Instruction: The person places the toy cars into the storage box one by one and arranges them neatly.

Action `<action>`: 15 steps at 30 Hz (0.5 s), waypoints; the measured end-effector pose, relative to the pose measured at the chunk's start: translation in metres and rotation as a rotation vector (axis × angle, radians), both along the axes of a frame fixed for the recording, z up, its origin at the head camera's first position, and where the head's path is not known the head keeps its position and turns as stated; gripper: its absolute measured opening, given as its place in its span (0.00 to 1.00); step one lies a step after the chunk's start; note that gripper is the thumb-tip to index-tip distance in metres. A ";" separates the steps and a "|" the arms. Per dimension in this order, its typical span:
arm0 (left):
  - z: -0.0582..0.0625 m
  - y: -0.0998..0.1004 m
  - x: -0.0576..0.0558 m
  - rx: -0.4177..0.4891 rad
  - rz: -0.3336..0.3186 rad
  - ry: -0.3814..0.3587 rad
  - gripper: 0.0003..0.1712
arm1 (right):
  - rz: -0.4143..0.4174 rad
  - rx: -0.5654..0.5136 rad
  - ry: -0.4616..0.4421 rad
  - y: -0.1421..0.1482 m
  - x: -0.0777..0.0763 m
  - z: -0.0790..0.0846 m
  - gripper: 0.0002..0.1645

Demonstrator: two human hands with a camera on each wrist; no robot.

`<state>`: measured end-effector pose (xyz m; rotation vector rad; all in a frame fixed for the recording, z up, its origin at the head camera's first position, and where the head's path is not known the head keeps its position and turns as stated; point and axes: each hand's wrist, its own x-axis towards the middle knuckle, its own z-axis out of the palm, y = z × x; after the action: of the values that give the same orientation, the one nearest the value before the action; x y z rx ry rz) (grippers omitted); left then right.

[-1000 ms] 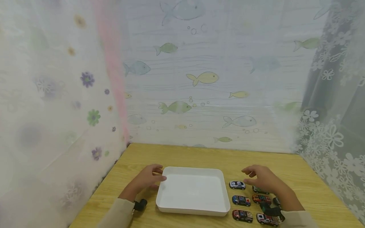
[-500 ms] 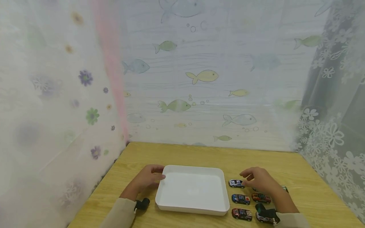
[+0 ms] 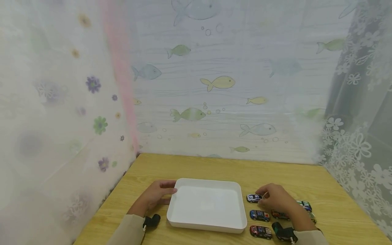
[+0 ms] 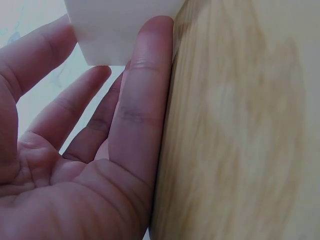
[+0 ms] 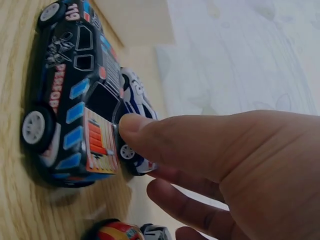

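A white tray [image 3: 207, 205] stands on the wooden table. My left hand [image 3: 156, 194] rests at its left side, the thumb at the rim and the fingers along the outer wall. In the left wrist view the straight fingers [image 4: 142, 95] touch the tray's corner [image 4: 120, 32], the lowest one lying along the table. My right hand [image 3: 277, 197] pinches a white-and-blue toy car [image 3: 253, 198] right of the tray. In the right wrist view the thumb [image 5: 175, 140] covers part of that car [image 5: 137, 100]; the fingertips behind it are partly hidden.
Below the held car lie a blue-black toy car [image 3: 259, 215] and a red-black one [image 3: 260, 232]. An orange-red car [image 3: 278, 214] and a green-white car [image 3: 304, 205] are partly behind the right arm. Patterned curtains [image 3: 214, 102] surround the table [image 3: 190, 166].
My right hand has moved left and down, and its thumb and fingers have closed around the white-and-blue toy car. My left hand stays at the tray's side, with the tray in the same place.
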<state>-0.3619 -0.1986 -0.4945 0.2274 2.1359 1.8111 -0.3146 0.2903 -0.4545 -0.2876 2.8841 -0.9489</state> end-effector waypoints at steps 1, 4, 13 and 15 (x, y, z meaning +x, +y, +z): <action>0.000 0.000 0.000 0.002 0.000 0.002 0.34 | 0.001 -0.001 0.001 0.000 0.000 0.000 0.17; 0.002 0.000 -0.001 0.009 0.004 0.007 0.34 | -0.003 -0.002 0.014 -0.002 0.000 0.001 0.16; -0.002 0.000 0.002 0.018 -0.009 -0.009 0.34 | -0.043 0.036 0.027 -0.008 0.002 -0.003 0.12; -0.002 0.000 0.001 0.026 -0.006 0.000 0.35 | -0.048 0.046 0.046 -0.009 0.001 -0.003 0.12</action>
<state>-0.3610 -0.1983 -0.4960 0.2402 2.1108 1.8359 -0.3137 0.2809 -0.4575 -0.2407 2.9633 -0.8929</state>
